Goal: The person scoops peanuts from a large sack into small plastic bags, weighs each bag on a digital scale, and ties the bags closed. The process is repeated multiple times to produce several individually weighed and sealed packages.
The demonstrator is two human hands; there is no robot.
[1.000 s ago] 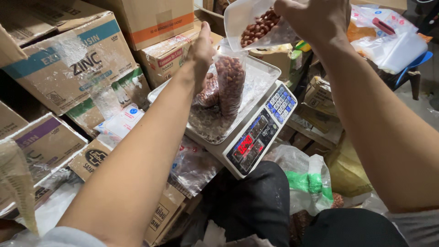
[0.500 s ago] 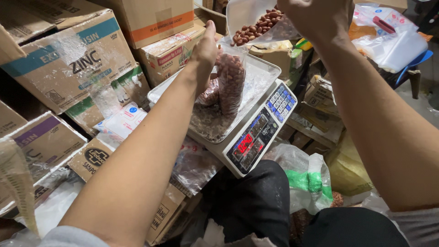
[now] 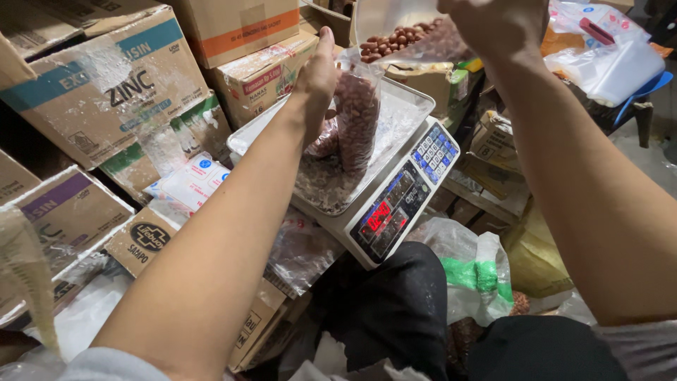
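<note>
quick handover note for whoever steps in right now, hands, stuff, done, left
Left hand: holds the clear bag of peanuts upright by its mouth on the scale tray.
Right hand: holds a clear scoop of peanuts tilted over the bag's mouth.
Scale: on, red display lit; reading not clear to me.
Done: bag already mostly filled.
Left: scoop's peanuts not yet all in; bag not yet closed.

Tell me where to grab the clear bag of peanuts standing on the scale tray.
Grip the bag of peanuts at its open top edge, coming from above on the left, where the left hand holds it. The lower part is bulging and loose; the top is slack film.
</note>
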